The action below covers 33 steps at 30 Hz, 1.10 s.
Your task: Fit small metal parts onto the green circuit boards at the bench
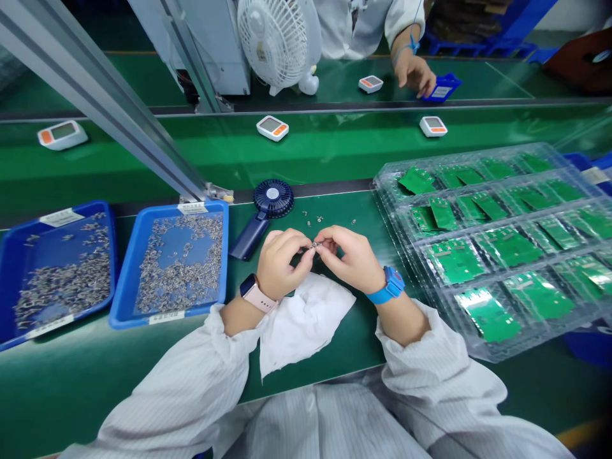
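One camera, worn on the person's head, looks forward and down from above their white striped cleanroom sleeves (191,389). Close view, centred on the bare left hand (282,264) and bare right hand (349,258) pinching a tiny silver metal part (315,244). Wide lens also takes in the flat green conveyor belt (329,150) ahead, a clear moulded plastic tray (399,220) at right, and a co-worker's bare hand (415,73) farther off.

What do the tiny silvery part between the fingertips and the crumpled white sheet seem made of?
The tiny silvery part looks like plated metal, judging by its glint, though it is too small to be sure. The crumpled white sheet looks like soft tissue or non-woven cloth: matte, with loose creases.
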Each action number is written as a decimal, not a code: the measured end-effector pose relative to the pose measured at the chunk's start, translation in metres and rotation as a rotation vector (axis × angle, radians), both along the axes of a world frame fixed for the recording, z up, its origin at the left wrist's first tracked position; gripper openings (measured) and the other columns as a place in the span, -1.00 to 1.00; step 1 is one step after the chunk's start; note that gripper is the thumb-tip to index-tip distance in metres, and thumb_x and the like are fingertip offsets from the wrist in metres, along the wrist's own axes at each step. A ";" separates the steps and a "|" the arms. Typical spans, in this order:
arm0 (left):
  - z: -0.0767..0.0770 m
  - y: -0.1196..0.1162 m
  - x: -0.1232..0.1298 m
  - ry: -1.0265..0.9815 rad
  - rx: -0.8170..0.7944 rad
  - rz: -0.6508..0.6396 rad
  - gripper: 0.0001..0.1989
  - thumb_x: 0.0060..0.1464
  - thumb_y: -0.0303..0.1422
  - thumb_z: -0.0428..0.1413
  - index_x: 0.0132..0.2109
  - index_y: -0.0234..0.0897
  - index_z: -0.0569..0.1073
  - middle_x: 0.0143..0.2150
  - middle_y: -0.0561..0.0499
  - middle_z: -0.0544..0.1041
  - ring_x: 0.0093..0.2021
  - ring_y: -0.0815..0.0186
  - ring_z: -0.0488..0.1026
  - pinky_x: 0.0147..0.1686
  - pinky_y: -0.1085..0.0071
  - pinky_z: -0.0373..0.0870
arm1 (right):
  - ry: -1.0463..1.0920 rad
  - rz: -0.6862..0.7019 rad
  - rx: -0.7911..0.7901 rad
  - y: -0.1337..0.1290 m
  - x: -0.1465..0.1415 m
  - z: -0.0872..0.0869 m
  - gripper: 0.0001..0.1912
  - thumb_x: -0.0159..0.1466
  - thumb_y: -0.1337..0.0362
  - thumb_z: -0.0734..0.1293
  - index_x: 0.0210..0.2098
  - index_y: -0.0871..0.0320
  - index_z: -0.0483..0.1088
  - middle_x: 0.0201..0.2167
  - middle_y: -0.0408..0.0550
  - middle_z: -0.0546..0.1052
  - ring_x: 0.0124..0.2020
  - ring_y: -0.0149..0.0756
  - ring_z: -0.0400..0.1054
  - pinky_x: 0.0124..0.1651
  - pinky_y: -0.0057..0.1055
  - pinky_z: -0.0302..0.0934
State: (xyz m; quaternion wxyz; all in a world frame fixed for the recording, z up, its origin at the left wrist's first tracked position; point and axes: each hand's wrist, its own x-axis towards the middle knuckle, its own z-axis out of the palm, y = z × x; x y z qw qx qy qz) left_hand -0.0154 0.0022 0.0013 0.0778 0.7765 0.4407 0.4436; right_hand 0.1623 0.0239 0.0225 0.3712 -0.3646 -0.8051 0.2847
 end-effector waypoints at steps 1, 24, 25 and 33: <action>0.000 0.000 0.000 -0.005 0.000 0.003 -0.94 0.18 -0.43 0.05 -0.28 -0.25 0.40 -0.35 0.01 0.54 -0.32 0.30 0.47 -0.24 0.27 0.30 | 0.002 0.006 0.002 0.000 0.000 0.000 -0.92 0.28 0.40 0.27 -0.23 0.12 0.36 -0.41 -0.16 0.42 -0.44 -0.43 0.30 -0.34 -0.46 0.24; -0.003 0.001 0.000 -0.022 0.030 0.057 -0.91 0.21 -0.45 0.06 -0.24 -0.23 0.46 -0.31 0.02 0.59 -0.28 0.31 0.50 -0.21 0.30 0.33 | 0.116 0.020 -0.189 0.002 -0.002 -0.003 -0.88 0.20 0.42 0.31 -0.28 0.12 0.33 -0.37 -0.16 0.40 -0.41 -0.44 0.31 -0.39 -0.48 0.28; -0.003 0.001 0.000 -0.022 0.030 0.060 -0.91 0.21 -0.45 0.07 -0.23 -0.23 0.47 -0.31 0.02 0.59 -0.28 0.31 0.50 -0.21 0.30 0.33 | 0.116 0.026 -0.193 0.002 -0.002 -0.003 -0.89 0.20 0.42 0.31 -0.30 0.12 0.33 -0.37 -0.16 0.40 -0.41 -0.44 0.31 -0.39 -0.48 0.28; -0.001 0.001 0.000 -0.023 0.003 0.058 -0.90 0.21 -0.45 0.06 -0.24 -0.23 0.47 -0.30 0.02 0.59 -0.27 0.31 0.51 -0.20 0.29 0.32 | 0.196 0.035 -0.270 0.003 -0.003 -0.003 -0.85 0.18 0.39 0.34 -0.27 0.11 0.29 -0.32 -0.15 0.40 -0.38 -0.43 0.34 -0.39 -0.48 0.31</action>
